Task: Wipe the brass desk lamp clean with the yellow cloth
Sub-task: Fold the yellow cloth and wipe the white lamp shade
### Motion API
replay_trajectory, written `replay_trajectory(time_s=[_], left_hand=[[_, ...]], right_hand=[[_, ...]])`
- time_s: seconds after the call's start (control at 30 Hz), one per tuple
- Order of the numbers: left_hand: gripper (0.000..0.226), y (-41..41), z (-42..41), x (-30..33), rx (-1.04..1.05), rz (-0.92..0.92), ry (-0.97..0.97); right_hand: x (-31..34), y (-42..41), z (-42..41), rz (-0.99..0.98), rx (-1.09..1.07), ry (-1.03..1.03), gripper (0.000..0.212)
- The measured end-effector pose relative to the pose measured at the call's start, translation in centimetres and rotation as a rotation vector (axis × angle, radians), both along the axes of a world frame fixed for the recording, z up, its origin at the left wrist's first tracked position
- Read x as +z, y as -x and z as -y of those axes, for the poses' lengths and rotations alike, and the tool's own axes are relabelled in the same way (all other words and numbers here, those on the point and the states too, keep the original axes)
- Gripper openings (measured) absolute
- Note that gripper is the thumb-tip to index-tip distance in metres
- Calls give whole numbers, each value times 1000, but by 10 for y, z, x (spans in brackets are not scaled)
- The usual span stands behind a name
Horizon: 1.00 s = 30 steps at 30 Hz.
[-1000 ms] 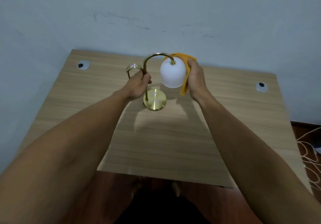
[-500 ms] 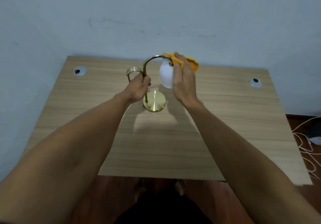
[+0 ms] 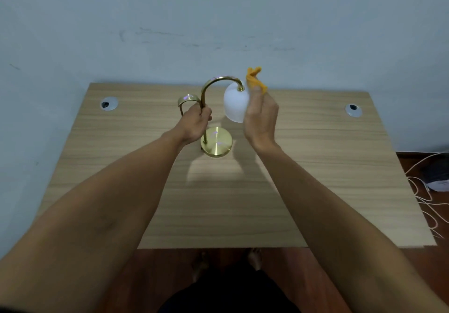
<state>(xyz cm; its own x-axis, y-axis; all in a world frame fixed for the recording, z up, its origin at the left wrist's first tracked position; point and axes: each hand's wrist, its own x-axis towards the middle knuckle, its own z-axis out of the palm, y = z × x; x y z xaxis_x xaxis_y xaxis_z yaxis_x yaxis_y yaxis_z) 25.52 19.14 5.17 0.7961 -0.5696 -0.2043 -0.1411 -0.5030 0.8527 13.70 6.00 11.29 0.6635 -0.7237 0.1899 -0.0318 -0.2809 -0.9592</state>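
Observation:
The brass desk lamp (image 3: 217, 142) stands on its round base at the middle back of the wooden desk (image 3: 218, 203). Its curved neck arches over to a white glass shade (image 3: 235, 103). My left hand (image 3: 194, 124) is closed around the upright stem, beside a small brass hoop handle (image 3: 188, 99). My right hand (image 3: 261, 115) holds the yellow cloth (image 3: 255, 80) against the right side of the shade. The cloth bunches up above my fingers near the top of the shade; most of it is hidden behind my hand.
Two round grey cable grommets sit in the desk's back corners, left grommet (image 3: 109, 103) and right grommet (image 3: 353, 110). A pale wall (image 3: 218, 21) rises right behind the desk. White cables (image 3: 422, 191) lie on the red-brown floor at the right.
My right hand with the cloth has moved from behind the shade around its front and top to its right side. My left hand kept its hold on the stem.

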Motion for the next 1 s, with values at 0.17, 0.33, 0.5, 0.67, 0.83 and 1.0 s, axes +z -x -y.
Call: replay_trajectory(time_s=[0.17, 0.33, 0.5, 0.67, 0.83, 1.0], left_hand=[[30, -1, -1, 2, -16, 10, -26], [31, 0, -2, 5, -25, -7, -33], [30, 1, -2, 6, -26, -27, -14], [27, 1, -4, 5, -34, -35, -17], [26, 2, -3, 9, -33, -18, -21], [28, 2, -3, 10, -31, -22, -23]], right_hand=[[-47, 12, 2, -62, 108, 651, 52], [-59, 27, 13, -1, 155, 868, 55], [-59, 46, 3, 55, 67, 537, 43], [-24, 35, 14, -74, -435, -459, 33], [11, 9, 20, 96, -184, -300, 40], [25, -24, 15, -57, 220, -74, 47]])
